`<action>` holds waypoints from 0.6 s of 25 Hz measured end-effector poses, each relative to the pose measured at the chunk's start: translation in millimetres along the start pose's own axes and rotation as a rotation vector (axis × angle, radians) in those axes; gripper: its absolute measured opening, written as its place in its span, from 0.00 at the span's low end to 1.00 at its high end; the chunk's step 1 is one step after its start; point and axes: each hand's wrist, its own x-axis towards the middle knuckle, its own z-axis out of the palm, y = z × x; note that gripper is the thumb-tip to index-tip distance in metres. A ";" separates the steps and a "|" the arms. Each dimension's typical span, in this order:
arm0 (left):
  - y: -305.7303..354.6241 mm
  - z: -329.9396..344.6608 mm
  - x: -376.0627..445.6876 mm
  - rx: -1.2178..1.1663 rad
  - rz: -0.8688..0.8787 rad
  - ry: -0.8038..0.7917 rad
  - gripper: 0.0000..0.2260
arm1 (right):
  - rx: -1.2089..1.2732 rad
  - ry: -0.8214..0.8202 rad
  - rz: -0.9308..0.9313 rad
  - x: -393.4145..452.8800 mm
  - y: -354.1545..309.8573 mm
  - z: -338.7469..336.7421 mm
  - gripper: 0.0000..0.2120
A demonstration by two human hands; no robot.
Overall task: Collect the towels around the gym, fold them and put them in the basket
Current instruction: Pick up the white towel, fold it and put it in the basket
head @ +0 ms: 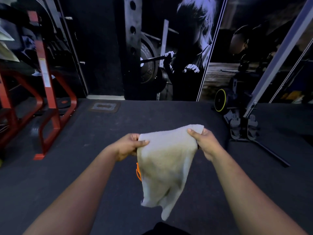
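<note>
A pale grey towel hangs in front of me above the dark gym floor. My left hand pinches its upper left corner. My right hand pinches the upper right corner, a little higher. The towel droops down between my forearms and its lower end is bunched. A small bit of something orange shows behind the towel's left edge; I cannot tell what it is. No basket is in view.
A red metal machine frame stands on the left. At the right stand a grey slanted post, a black base with foot plates and a yellow-rimmed wheel. A wall mural closes the far side. A dark mat lies near the wall.
</note>
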 end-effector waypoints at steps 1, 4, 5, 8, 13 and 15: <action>7.9 -0.4 2.9 -0.076 0.062 0.045 0.17 | -0.018 0.047 -0.013 0.7 -1.9 -1.3 0.11; 19.4 7.1 6.5 -0.224 0.167 0.095 0.12 | 0.011 0.118 -0.007 6.1 -10.9 0.5 0.13; 13.2 12.3 8.8 -0.153 0.155 0.077 0.13 | 0.065 0.115 0.012 9.3 -15.4 -0.4 0.16; -4.3 22.4 11.1 -0.005 0.157 0.115 0.10 | 0.426 0.000 0.026 20.0 -19.5 -11.6 0.26; 23.4 20.6 17.2 -0.275 0.225 0.165 0.11 | -0.005 -0.345 0.250 -1.3 27.3 -5.8 0.32; 26.1 15.5 16.7 -0.268 0.222 0.222 0.10 | 0.093 -0.243 0.177 1.3 34.0 1.6 0.33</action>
